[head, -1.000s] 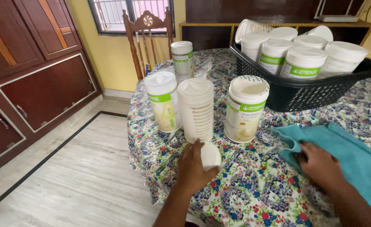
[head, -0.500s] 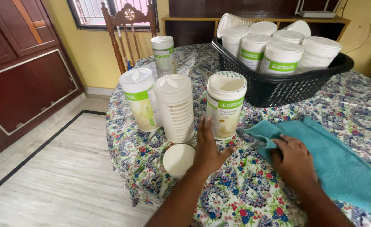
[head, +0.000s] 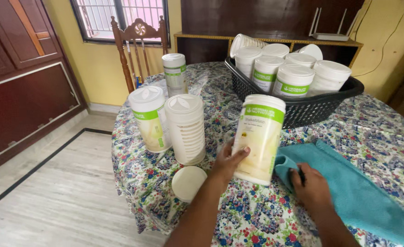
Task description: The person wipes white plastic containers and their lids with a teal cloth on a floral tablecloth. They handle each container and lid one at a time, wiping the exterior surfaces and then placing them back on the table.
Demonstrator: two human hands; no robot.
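LEFT: tall cream plastic canister with green band (head: 260, 137), lidless, lifted tilted and gripped by the left hand (head: 229, 160) | RIGHT: teal cloth (head: 348, 183) pinched by the right hand (head: 309, 187) just beside | RISK: spillage or slipping, given the one-handed grip and tilt.

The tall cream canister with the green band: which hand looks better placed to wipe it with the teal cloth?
Probably the right hand: it rests on the teal cloth, while the left hand grips the canister.
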